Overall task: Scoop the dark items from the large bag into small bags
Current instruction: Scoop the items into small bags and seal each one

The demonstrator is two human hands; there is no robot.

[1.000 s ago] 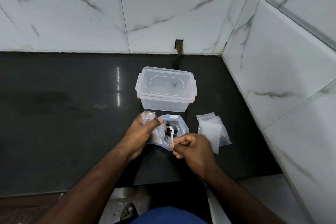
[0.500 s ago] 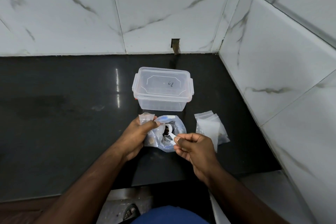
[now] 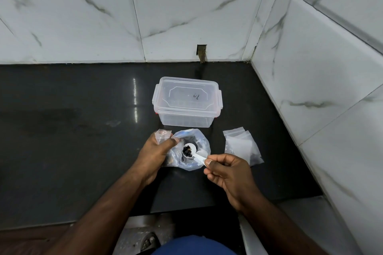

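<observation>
In the head view, a large clear plastic bag [image 3: 191,160] is seen standing open on the polished black stone counter [image 3: 62,130], just in front of a lidded transparent plastic storage box [image 3: 187,102]. The near-left edge of the bag's mouth is gripped by the left hand [image 3: 154,152], and a small clear zip bag [image 3: 163,135] is pinched in the same hand, with its top showing above the knuckles. The handle of a small white plastic measuring scoop [image 3: 189,151] is pinched between the thumb and fingertips of the right hand [image 3: 228,174]. The bowl of the scoop is held level over the open mouth of the large bag and is loaded with small dark items [image 3: 187,150]; more dark items can be made out in the bag below it. A loose pile of empty small clear zip bags [image 3: 241,147] lies on the counter just to the right, well apart from the scoop.

The load is judged to be ready for transfer. Spillage onto the dark counter, where the pieces would be hard to find, could be caused by a tilted scoop. The mouth of the small bag appears crumpled shut in the left hand, so items could be dropped beside it unless it is opened first. The large bag could also slump if its rim were released.
</observation>
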